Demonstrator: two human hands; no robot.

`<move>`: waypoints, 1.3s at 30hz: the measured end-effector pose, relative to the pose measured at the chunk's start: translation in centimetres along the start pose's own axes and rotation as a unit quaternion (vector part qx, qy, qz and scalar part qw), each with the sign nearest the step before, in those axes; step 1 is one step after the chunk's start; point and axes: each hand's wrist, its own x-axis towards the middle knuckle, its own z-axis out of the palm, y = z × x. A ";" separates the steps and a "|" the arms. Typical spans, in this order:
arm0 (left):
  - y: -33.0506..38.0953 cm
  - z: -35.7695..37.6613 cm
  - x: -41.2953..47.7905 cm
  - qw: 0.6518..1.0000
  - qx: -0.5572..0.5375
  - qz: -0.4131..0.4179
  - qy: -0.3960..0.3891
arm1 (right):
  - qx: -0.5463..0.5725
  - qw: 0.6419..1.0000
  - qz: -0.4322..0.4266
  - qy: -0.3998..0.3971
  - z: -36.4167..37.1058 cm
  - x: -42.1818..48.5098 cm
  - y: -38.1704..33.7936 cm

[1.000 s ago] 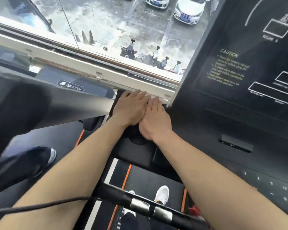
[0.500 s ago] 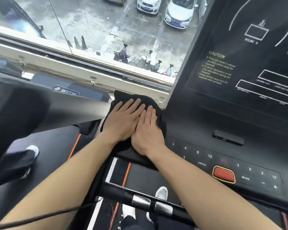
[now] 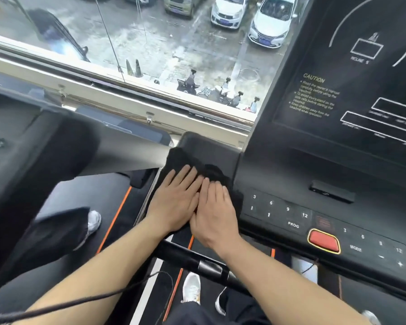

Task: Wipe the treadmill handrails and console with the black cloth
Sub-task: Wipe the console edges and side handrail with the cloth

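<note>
Black cloth (image 3: 213,172) largely covered by left hand (image 3: 176,202), right hand (image 3: 216,219); console (image 3: 291,174) cut off at right edge.

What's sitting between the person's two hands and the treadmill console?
The black cloth: the left hand and right hand press flat on it, as the head view shows.

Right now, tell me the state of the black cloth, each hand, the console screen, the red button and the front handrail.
Black fabric cloth: bunched on the black console ledge, under both hands.
Left hand: flat, fingers straight, pressing the cloth.
Right hand: flat beside the left, pressing the cloth.
Dark console screen: no readings showing.
Red oval button: untouched.
Black handrail bar: ungripped.
</note>
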 end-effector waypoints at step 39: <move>-2.5 -2.0 3.2 0.969 0.081 0.224 0.060 | -0.113 0.975 -0.161 -0.106 -3.5 4.3 4.7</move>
